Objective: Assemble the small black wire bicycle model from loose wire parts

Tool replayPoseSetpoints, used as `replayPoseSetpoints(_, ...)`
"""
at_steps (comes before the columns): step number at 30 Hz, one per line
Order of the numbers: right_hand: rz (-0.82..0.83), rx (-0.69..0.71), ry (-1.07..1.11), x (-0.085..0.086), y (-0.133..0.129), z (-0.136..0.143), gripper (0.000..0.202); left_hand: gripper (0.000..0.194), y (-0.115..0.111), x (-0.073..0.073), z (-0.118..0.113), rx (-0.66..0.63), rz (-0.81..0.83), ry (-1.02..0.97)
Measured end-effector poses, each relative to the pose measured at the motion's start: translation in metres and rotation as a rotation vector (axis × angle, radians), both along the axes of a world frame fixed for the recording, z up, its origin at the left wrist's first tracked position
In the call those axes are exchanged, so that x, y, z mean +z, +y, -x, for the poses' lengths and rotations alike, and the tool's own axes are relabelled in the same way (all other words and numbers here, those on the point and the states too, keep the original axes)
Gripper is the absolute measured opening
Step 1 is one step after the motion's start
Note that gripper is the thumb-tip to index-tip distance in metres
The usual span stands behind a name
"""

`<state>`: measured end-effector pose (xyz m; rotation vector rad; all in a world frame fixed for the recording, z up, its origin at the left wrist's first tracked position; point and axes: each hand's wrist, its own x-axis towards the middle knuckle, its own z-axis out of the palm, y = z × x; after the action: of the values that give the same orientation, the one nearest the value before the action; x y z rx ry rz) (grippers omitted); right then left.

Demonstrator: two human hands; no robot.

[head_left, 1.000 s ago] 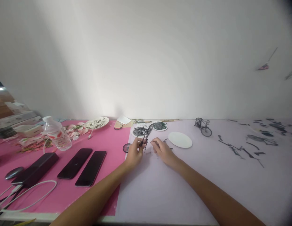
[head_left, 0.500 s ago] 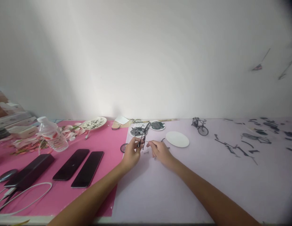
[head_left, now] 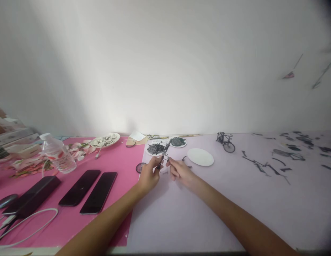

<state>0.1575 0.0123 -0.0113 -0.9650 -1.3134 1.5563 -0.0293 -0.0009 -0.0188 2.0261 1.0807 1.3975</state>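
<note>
Fingers of our left hand [head_left: 150, 174] pinch a dark model piece [head_left: 162, 159]; our right fingertips close beside it.

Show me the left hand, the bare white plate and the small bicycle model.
Left hand [head_left: 148, 177], head view: back of the hand.
White plate [head_left: 200, 157], head view: middle of its bare surface.
Bicycle model [head_left: 221, 138], head view: dark frame part.

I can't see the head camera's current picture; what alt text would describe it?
Two bare hands, left and right, work on a small dark bicycle model above a pale sheet. An empty white plate and a finished-looking miniature bicycle sit to the right; two black phones lie on pink at left.
</note>
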Motion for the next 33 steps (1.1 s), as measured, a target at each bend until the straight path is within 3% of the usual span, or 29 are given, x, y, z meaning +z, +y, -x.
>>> replayPoseSetpoints(6, 0.095, 0.041, 0.113, -0.002, 0.006, -0.004, 0.044, 0.028, 0.002, 0.0, 0.002, 0.01, -0.033, 0.127)
replayPoseSetpoints(13, 0.204, 0.016, 0.058, 0.009, 0.01, -0.011, 0.035, 0.014, 0.003, 0.003, -0.005, 0.014, 0.032, -0.064)
replayPoseSetpoints(17, 0.08, -0.12, 0.096, 0.017, 0.02, -0.029, 0.036, 0.022, 0.009, 0.0, -0.004, 0.05, 0.125, -0.17)
replayPoseSetpoints(23, -0.145, -0.346, 0.075, 0.027, 0.036, -0.059, 0.039, 0.023, 0.018, -0.001, 0.003, 0.117, 0.182, -0.17)
replayPoseSetpoints(25, -0.221, -0.403, -0.051, 0.027, 0.038, -0.066, 0.038, 0.024, 0.019, -0.001, 0.005, 0.123, 0.201, -0.17)
replayPoseSetpoints(28, -0.391, -0.477, -0.41, 0.022, 0.038, -0.074, 0.032, 0.026, 0.018, -0.001, 0.004, 0.128, 0.207, -0.167)
replayPoseSetpoints(33, -0.577, -0.288, -0.958, 0.008, 0.037, -0.078, 0.016, 0.026, 0.015, -0.004, 0.001, 0.103, 0.19, -0.142)
